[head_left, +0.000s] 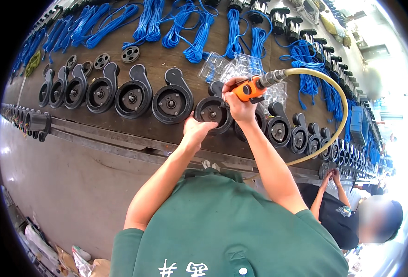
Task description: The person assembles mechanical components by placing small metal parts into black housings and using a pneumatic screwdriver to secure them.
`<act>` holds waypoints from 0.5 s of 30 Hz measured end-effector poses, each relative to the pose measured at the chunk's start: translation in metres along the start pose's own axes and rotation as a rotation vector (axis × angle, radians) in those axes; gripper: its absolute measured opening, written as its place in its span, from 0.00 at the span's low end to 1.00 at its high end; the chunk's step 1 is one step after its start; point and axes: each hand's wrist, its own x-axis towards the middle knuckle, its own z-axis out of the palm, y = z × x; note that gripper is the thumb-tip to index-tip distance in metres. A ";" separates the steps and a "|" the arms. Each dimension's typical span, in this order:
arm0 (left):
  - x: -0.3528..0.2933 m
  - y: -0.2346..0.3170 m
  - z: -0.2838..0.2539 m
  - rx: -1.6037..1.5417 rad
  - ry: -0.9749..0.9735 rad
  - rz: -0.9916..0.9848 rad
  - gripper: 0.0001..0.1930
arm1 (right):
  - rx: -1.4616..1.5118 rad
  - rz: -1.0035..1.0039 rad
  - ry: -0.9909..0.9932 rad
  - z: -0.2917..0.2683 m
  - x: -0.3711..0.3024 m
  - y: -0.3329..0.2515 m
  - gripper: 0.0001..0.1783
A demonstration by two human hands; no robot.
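My left hand point(197, 129) grips the near left rim of a black round housing point(207, 109), its thumb laid across the edge. Inside that housing a small metal shaft end shows at the middle. In my right hand point(241, 105) is an orange air tool point(247, 89), held just above the housing's right side. A metal coupling point(271, 79) joins the tool to a yellowish air hose point(341, 97). The tool's working end is hidden by my fingers. Close on the left stands another black housing point(172, 102) of the same shape, with its neck pointing away from me.
More black housings line the bench edge point(134, 141) on both sides. Clear plastic trays point(250, 65) lie behind my right hand. Bundled blue cables point(199, 39) and loose black discs point(130, 54) lie farther back. The hose arcs to the right, where a co-worker point(335, 212) in black stands.
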 end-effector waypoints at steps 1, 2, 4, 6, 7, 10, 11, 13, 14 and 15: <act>0.000 0.000 0.001 0.014 -0.006 0.000 0.25 | 0.022 -0.002 0.007 0.002 -0.001 -0.003 0.13; 0.000 -0.002 0.003 0.029 -0.015 -0.001 0.24 | -0.003 -0.022 0.010 -0.001 -0.003 -0.003 0.13; 0.003 -0.001 0.002 0.035 -0.048 0.004 0.22 | -0.009 -0.066 0.030 0.001 -0.003 -0.001 0.13; 0.003 0.000 0.000 0.014 -0.104 -0.008 0.20 | -0.074 -0.111 0.000 0.004 0.000 -0.008 0.13; -0.001 0.000 -0.001 0.000 -0.077 -0.021 0.19 | -0.073 -0.104 -0.019 0.008 0.003 -0.015 0.14; -0.027 0.007 -0.002 -0.014 -0.088 -0.145 0.16 | -0.029 -0.212 0.058 0.008 -0.001 -0.043 0.15; -0.046 0.018 0.003 -0.061 -0.024 -0.327 0.15 | 0.031 -0.123 0.076 -0.004 -0.011 -0.058 0.17; -0.074 0.028 0.015 0.111 -0.010 -0.392 0.11 | 0.048 -0.234 0.161 -0.021 -0.025 -0.093 0.18; -0.074 0.028 0.019 0.294 -0.164 -0.216 0.10 | 0.044 -0.265 0.176 -0.034 -0.031 -0.102 0.18; -0.072 0.028 0.024 0.465 -0.319 -0.030 0.09 | 0.038 -0.299 0.185 -0.046 -0.036 -0.111 0.19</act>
